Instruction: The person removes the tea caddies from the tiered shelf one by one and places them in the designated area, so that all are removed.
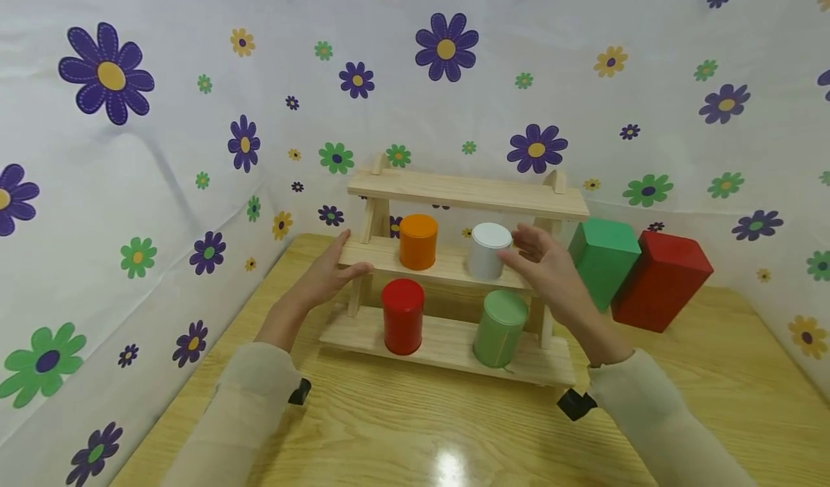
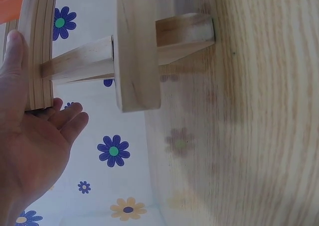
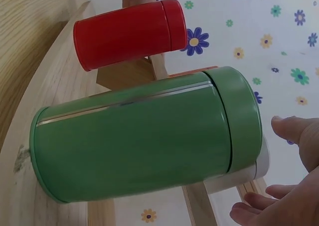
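Note:
A three-tier wooden shelf stand [image 1: 454,190] stands on the table. My left hand [image 1: 320,279] grips the left end of the middle tier, thumb over the top and fingers around its end, as the left wrist view confirms. Right beside the white canister [image 1: 486,258] on that tier, my right hand [image 1: 552,276] has thumb and fingers spread apart. To the white one's left is an orange canister [image 1: 418,245]. Below, the bottom tier carries a red canister [image 1: 403,320] and a light green canister [image 1: 499,332], which largely hides the white one in the right wrist view.
Behind the stand's right side, a green box [image 1: 603,260] and a red box [image 1: 661,282] lean close together. The wood-grain table [image 1: 402,422] extends in front. A white flower-print cloth [image 1: 272,98] surrounds the table at the back and sides.

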Motion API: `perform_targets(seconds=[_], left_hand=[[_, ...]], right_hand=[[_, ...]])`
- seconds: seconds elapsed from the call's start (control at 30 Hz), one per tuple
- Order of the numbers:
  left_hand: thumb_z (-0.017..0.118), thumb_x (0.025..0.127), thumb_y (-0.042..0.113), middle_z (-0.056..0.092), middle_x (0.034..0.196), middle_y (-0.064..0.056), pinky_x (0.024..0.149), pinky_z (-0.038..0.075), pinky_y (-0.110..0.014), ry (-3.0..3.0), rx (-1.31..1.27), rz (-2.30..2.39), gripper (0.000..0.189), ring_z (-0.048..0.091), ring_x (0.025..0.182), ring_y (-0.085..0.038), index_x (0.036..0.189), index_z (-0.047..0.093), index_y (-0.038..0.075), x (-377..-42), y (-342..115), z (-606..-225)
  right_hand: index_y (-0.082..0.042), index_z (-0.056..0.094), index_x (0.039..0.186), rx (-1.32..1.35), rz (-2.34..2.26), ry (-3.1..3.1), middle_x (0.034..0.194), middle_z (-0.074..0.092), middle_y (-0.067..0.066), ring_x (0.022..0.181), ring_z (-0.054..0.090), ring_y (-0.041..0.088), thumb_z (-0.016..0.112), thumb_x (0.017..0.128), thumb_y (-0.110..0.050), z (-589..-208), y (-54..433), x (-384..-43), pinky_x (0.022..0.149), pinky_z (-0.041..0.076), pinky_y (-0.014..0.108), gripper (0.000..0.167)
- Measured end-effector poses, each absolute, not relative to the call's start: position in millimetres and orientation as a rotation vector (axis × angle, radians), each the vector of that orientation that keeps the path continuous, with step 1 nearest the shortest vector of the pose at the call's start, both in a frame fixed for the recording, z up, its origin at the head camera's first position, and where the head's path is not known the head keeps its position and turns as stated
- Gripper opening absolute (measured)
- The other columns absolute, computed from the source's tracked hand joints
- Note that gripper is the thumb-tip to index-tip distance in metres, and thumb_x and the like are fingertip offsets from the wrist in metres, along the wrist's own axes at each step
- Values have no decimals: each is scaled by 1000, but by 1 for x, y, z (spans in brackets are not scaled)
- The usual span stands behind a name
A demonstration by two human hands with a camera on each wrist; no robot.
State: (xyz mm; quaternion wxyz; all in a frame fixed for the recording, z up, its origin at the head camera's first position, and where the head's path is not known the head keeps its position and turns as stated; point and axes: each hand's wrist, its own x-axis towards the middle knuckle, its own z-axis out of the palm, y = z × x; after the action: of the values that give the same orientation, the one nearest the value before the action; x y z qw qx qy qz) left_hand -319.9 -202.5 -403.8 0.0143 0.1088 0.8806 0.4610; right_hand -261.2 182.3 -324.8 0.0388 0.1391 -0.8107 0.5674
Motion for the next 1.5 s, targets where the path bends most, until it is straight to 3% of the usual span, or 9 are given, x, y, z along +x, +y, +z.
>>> perform_targets(seconds=[0.1, 0.23, 0.37, 0.53, 0.77, 0.93, 1.2, 1.5], left_hand=[[66, 97, 54, 13, 171, -19, 123, 17, -60, 2743, 338, 1435, 104, 21, 154, -41, 167, 3, 9, -320, -202, -403], [67, 97, 54, 14, 171, -19, 123, 17, -60, 2738, 327, 1443, 105, 22, 153, -41, 167, 4, 8, -319, -202, -402], [68, 97, 52, 15, 171, -19, 124, 18, -59, 2728, 341, 1464, 104, 24, 153, -40, 166, 4, 7, -319, -201, -403], [68, 97, 52, 14, 171, -18, 124, 17, -59, 2724, 340, 1466, 104, 23, 153, -40, 167, 4, 8, -319, -201, -402], [67, 98, 52, 14, 171, -18, 124, 17, -60, 2718, 339, 1466, 104, 22, 154, -40, 167, 3, 9, -317, -199, -400], [67, 98, 52, 14, 171, -18, 123, 17, -60, 2727, 330, 1460, 103, 22, 153, -40, 167, 3, 9, -318, -200, -400], [67, 98, 51, 14, 171, -19, 123, 17, -60, 2716, 329, 1457, 103, 23, 153, -40, 166, 4, 8, -317, -200, -400], [67, 98, 53, 14, 171, -19, 123, 17, -60, 2736, 338, 1442, 104, 23, 153, -41, 166, 4, 7, -318, -202, -400]], right_hand=[[7, 32, 157, 444, 1725, -2501, 152, 46, 26, 140, 46, 41, 70, 101, -23, -324, 177, -265, 117, 38, 51, 73], [7, 43, 149, 510, 1723, -2496, 141, 55, 24, 127, 55, 35, 70, 101, -19, -324, 171, -273, 104, 49, 32, 60], [6, 49, 143, 561, 1730, -2486, 134, 58, 23, 118, 57, 30, 71, 100, -14, -326, 167, -277, 91, 49, 18, 52], [4, 49, 144, 541, 1699, -2525, 134, 58, 21, 115, 56, 28, 73, 99, -17, -325, 164, -279, 91, 49, 20, 55], [2, 43, 151, 495, 1689, -2571, 142, 54, 22, 126, 54, 34, 72, 100, -20, -325, 164, -282, 108, 45, 45, 62], [2, 41, 153, 492, 1710, -2555, 146, 52, 23, 132, 52, 36, 71, 100, -20, -327, 164, -283, 113, 42, 51, 64], [-1, 45, 152, 458, 1641, -2554, 145, 54, 19, 130, 53, 32, 71, 101, -25, -328, 174, -279, 111, 44, 48, 62], [0, 42, 154, 440, 1631, -2531, 146, 52, 21, 129, 53, 33, 71, 101, -26, -323, 197, -270, 97, 48, 17, 66]])
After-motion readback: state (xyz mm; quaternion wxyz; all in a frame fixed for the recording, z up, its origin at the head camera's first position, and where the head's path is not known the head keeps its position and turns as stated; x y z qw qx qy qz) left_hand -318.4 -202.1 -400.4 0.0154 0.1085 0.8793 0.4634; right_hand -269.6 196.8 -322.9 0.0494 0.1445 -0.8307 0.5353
